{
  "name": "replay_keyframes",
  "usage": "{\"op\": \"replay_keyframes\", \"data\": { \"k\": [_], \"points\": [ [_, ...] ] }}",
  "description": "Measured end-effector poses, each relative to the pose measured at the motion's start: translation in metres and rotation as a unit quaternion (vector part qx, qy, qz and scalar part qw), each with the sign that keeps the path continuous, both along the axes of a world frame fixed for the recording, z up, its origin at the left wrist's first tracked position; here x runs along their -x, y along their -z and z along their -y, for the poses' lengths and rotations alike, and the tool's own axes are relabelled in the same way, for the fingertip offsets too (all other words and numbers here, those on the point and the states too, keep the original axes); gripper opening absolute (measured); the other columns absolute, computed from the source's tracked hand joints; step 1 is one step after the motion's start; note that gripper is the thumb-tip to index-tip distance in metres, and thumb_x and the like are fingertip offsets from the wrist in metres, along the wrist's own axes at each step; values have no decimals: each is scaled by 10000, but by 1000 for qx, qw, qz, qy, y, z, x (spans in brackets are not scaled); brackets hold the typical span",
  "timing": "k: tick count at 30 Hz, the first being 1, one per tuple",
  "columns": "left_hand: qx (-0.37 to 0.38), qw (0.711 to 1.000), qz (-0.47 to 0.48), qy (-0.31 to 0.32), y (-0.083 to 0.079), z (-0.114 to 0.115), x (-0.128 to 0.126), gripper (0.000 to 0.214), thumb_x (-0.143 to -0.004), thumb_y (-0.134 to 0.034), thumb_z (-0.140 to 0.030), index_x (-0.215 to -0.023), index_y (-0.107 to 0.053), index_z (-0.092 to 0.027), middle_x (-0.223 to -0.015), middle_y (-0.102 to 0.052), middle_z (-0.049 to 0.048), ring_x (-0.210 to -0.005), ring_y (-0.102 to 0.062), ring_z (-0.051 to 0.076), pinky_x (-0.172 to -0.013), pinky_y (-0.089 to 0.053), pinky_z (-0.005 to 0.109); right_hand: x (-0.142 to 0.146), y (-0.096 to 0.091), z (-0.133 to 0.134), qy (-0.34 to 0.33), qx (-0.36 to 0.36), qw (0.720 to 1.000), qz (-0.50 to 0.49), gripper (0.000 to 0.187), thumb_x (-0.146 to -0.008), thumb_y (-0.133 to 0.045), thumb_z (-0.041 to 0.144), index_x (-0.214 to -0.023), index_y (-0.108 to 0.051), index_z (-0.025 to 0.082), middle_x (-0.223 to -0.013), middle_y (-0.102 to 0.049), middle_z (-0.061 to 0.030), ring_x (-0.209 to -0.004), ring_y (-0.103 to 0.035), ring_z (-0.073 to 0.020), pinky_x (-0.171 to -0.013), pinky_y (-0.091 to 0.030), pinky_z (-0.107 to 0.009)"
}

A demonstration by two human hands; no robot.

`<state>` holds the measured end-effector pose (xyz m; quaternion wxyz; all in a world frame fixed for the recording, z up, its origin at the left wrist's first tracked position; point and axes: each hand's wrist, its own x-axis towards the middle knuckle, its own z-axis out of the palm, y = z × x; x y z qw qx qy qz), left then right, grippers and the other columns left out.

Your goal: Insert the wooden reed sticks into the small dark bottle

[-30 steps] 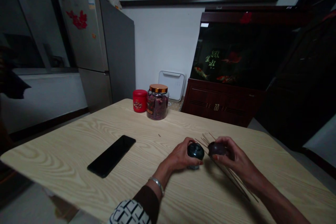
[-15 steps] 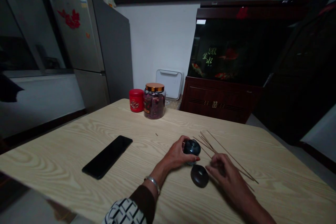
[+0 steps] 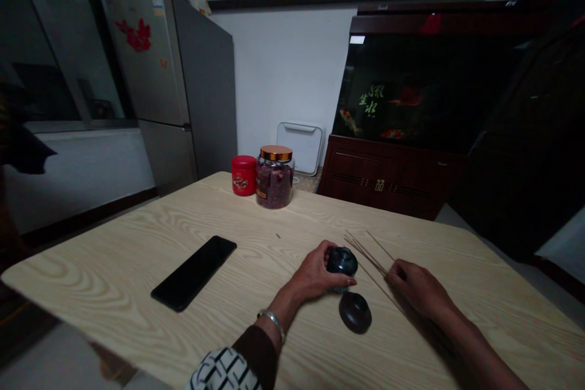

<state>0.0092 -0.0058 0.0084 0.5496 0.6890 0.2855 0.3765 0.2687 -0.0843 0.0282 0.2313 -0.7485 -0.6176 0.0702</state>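
Note:
My left hand (image 3: 315,273) is wrapped round a small dark round pot (image 3: 342,261) that stands on the wooden table (image 3: 137,256). Its dark lid (image 3: 355,312) lies flat on the table just in front of the pot. My right hand (image 3: 418,287) rests on a bunch of thin brown sticks (image 3: 365,251), its fingers pinched on them near their middle. The sticks fan out toward the far side of the table.
A black phone (image 3: 194,271) lies to the left. A red tin (image 3: 243,175) and a glass jar (image 3: 275,177) with a copper lid stand at the far edge. A fridge (image 3: 173,73) and a fish tank (image 3: 411,91) stand beyond the table.
My right hand set the dark lid down on the table in front of the pot, then moved right onto the sticks. My left hand stayed on the pot.

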Motion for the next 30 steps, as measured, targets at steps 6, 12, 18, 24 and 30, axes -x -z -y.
{"op": "replay_keyframes", "data": {
  "k": [6, 12, 18, 24, 30],
  "points": [
    [14, 1000, 1, 3, -1, 0, -1, 711, -522, -915, -347, -1115, -568, -161, -968, -644, 32, -873, -595, 173, -723, -435, 238, 26, -56, -10, -24, -166, 911, -376, 316, -735, -732, 482, -790, -665, 179, -646, -621, -18, -574, -550, -152, -495, -405, -262],
    [7, 1000, 0, 5, -3, 1, -1, 695, -519, -918, -366, -1093, -584, -163, -976, -656, 35, -900, -597, 184, -749, -440, 245, 63, -74, -28, -65, -259, 837, -478, 280, -724, -804, 412, -830, -677, 185, -717, -660, -22, -656, -617, -147, -524, -470, -235],
    [8, 1000, -4, 0, -2, 0, -1, 694, -514, -923, -368, -1090, -594, -165, -982, -660, 41, -888, -596, 181, -755, -440, 249, 70, -64, -40, -52, -302, 830, -466, 255, -758, -787, 395, -847, -656, 195, -730, -661, -8, -677, -629, -139, -565, -506, -240],
    [7, 1000, -3, -1, -2, -1, -1, 712, -503, -927, -375, -1091, -588, -161, -969, -650, 35, -890, -591, 181, -739, -434, 245, 82, -61, -39, -92, -271, 866, -410, 238, -825, -720, 416, -896, -635, 204, -723, -657, -4, -671, -612, -146, -592, -498, -261],
    [-3, 1000, -13, 1, -2, -1, -1, 711, -521, -920, -366, -1111, -578, -163, -974, -643, 25, -883, -581, 176, -738, -434, 242, 95, -43, -33, -150, -171, 922, -312, 235, -883, -624, 434, -874, -628, 199, -774, -649, -12, -717, -613, -174, -637, -477, -290]
  ]
}}
